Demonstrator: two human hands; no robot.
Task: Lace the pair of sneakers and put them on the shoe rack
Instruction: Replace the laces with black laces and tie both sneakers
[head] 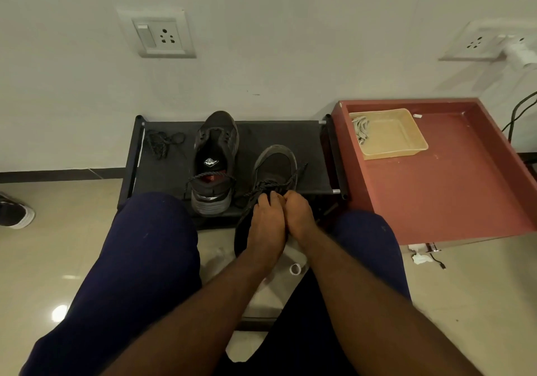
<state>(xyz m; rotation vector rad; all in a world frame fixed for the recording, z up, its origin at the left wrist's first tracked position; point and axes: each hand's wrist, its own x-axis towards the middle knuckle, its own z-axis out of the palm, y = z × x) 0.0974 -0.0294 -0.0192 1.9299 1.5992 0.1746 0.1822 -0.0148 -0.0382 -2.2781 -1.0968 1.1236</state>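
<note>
— Where are the sneakers found?
— Both are seen on the black shoe rack (pixel 308 140). The near sneaker (pixel 276 165) is set at its front edge, with the second sneaker (pixel 216 146) just beside it on the left.
— How are the hands held?
— They are pressed together over the near sneaker. Its lace (pixel 259 186) is pinched by the left hand (pixel 266 224). The right hand (pixel 299 215) is curled there too, but what it grips cannot be told.

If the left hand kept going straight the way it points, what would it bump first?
Probably the sneaker it is lacing: the left hand pinches its lace and points at the toe, though depth is unclear.
</note>
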